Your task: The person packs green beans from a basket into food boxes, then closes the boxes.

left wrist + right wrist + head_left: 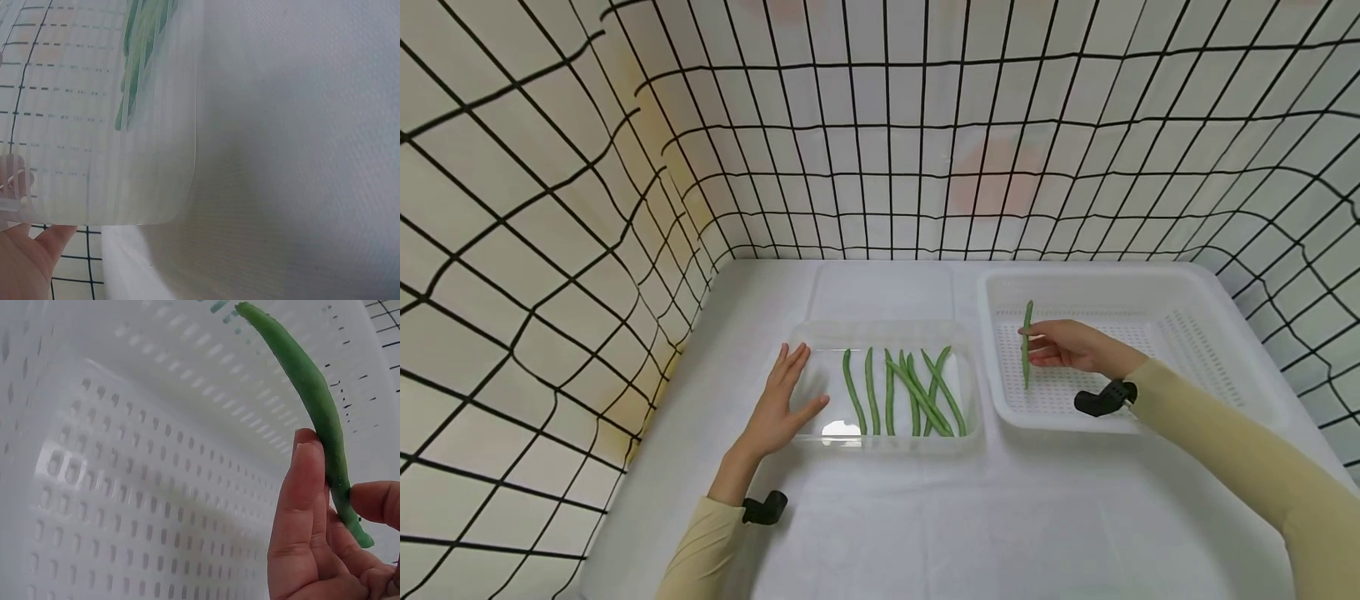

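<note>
Between thumb and fingers my right hand (1063, 346) pinches a single green bean (1027, 346), held over the left part of a white perforated basket (1210, 342). The right wrist view shows this bean (315, 394) close up, slightly curved, with the basket's slotted floor behind it. My left hand (781, 408) rests at the left side of a clear plastic container (887, 446), its fingers spread and straight. Several green beans (889, 392) lie in that container, some side by side, some crossed at the right. Through the clear wall, the left wrist view shows blurred beans (140, 62).
A black wire grid (887, 150) stands along the back, with more grid on the left and right. White cloth (925, 525) covers the table. Black wrist cameras (765, 507) are strapped at both sleeves. The basket stands right of the container, a narrow gap between them.
</note>
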Demonstrator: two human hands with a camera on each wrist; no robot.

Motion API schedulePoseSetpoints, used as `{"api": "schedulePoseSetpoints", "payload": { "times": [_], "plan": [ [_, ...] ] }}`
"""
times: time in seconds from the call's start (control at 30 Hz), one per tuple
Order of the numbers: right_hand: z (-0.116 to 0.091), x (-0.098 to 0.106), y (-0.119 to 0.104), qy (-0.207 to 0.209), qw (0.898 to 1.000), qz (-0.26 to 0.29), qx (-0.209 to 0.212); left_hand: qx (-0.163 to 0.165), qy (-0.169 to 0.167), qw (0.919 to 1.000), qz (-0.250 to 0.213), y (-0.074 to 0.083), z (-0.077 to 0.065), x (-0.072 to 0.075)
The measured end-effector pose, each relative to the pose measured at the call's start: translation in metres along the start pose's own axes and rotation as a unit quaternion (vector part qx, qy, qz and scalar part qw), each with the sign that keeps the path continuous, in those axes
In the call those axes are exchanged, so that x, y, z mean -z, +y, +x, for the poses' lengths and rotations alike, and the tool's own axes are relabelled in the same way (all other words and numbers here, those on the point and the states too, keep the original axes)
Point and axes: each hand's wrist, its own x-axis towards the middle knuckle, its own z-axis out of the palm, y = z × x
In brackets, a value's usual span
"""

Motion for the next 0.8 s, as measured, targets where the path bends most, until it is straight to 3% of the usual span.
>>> {"api": "schedulePoseSetpoints", "payload": {
  "times": [0.2, 0.8],
  "plan": [
    [-0.006, -0.008, -0.008, -0.006, 1.000, 0.017, 0.003, 0.001, 0.002, 1.0000, 0.001, -0.001, 0.000, 0.000],
    [-0.029, -0.034, -0.032, -0.017, 0.998, -0.038, 0.044, 0.004, 0.006, 0.9999, -0.008, -0.002, 0.000, -0.002]
  ]
}}
